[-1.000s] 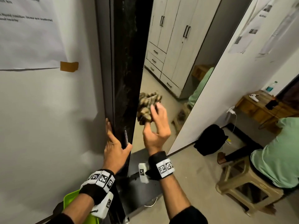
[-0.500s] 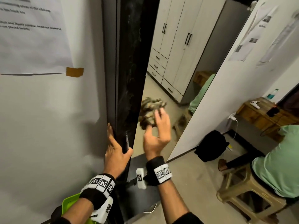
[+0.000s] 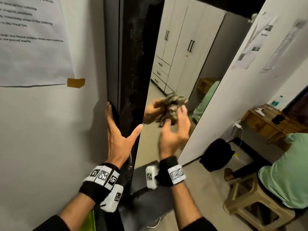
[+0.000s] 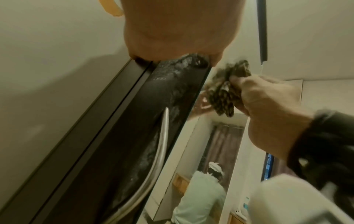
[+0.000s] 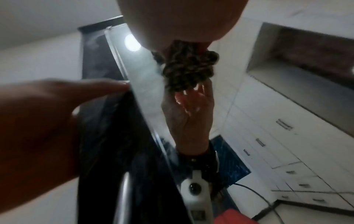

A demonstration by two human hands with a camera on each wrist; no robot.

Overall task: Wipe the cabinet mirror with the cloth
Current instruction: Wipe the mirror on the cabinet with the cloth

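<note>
Nearest us, our left hand [image 3: 119, 140] lies spread against the dark edge of the cabinet door [image 3: 133, 67], fingers straight on the side away from the mirror, thumb reaching to the mirror's rim, steadying the door. Just beside it, on the mirror side, our right hand [image 3: 173, 135] has its grip curled round the bunched, mottled cloth [image 3: 173, 105], pinching it between fingers and thumb against the glass. The cloth sits on the mirror [image 3: 175, 67] near its door-edge side, about level with our left fingertips [image 3: 109, 105]. We judge the wiping to be in hand but far from finished: the cloth is working only this lower strip, and the tall stretch of mirror above it is yet to be covered. Whether the glass below is already clean, we cannot tell. Farther off from the mirror, a seated person [image 3: 283, 172] occupies a stool [image 3: 253, 209].
</note>
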